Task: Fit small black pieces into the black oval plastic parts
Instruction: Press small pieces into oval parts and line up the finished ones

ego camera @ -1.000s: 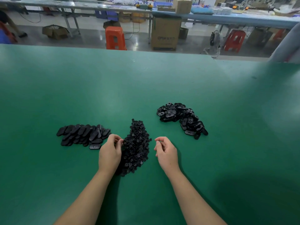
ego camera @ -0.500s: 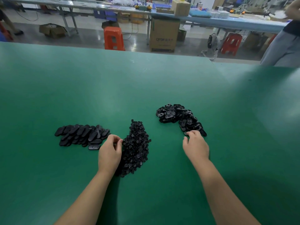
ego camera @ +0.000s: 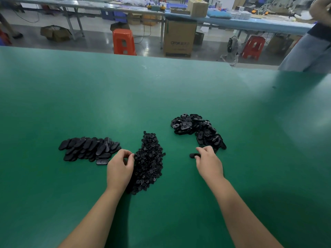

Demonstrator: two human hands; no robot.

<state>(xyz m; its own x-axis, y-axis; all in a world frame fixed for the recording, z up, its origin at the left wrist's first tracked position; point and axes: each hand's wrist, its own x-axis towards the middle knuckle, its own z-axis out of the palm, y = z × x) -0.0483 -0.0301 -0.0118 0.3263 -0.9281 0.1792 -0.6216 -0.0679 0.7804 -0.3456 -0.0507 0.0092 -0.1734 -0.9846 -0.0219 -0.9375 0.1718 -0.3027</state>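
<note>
In right grip (ego camera: 208, 162): oval part (ego camera: 194, 155).

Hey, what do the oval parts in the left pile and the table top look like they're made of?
Oval parts: probably moulded plastic, matte to satin black; smooth rounded backs with soft dull highlights. Table top: looks like a green rubber or vinyl mat, semi-matte; broad blurry light reflections, no grain or weave visible. The exact material of either can't be confirmed from looks alone.

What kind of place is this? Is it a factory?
Probably a small factory or assembly workshop. A long green worktable holds heaps of identical black oval parts and small black pieces, and behind it stand more workbenches, cardboard boxes and plastic stools.
</note>
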